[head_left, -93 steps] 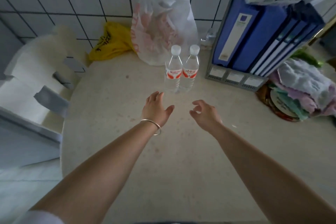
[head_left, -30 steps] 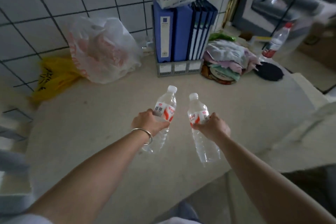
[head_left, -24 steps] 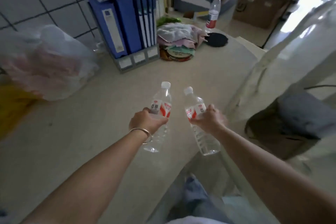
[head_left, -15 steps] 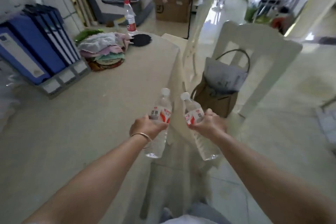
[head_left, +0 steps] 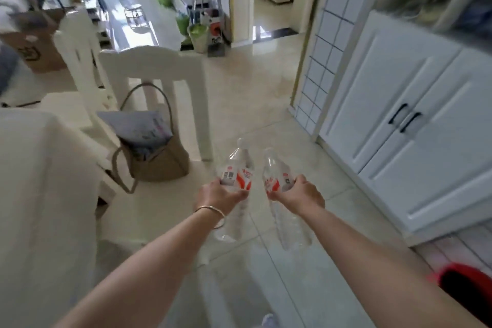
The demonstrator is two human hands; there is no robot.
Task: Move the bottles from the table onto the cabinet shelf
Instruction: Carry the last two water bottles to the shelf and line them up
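I carry two clear water bottles with red and white labels over the tiled floor. My left hand (head_left: 222, 195), with a bangle at the wrist, grips the left bottle (head_left: 238, 168) around its label. My right hand (head_left: 299, 194) grips the right bottle (head_left: 277, 176) the same way. Both bottles tilt away from me, caps forward. The white cabinet (head_left: 415, 125) stands to my right with its two doors closed; a shelf above it shows only as a blur at the upper right. The table (head_left: 34, 168) under its cream cloth lies to my left.
A white chair (head_left: 157, 82) with a tan bag (head_left: 151, 152) on its seat stands ahead on the left. A red bin (head_left: 466, 287) sits on the floor at the lower right. A tiled partition (head_left: 324, 42) borders the cabinet; a doorway lies beyond.
I took both bottles off the table, one in each hand, and turned right. The view swung from the table to the floor and the white cabinet.
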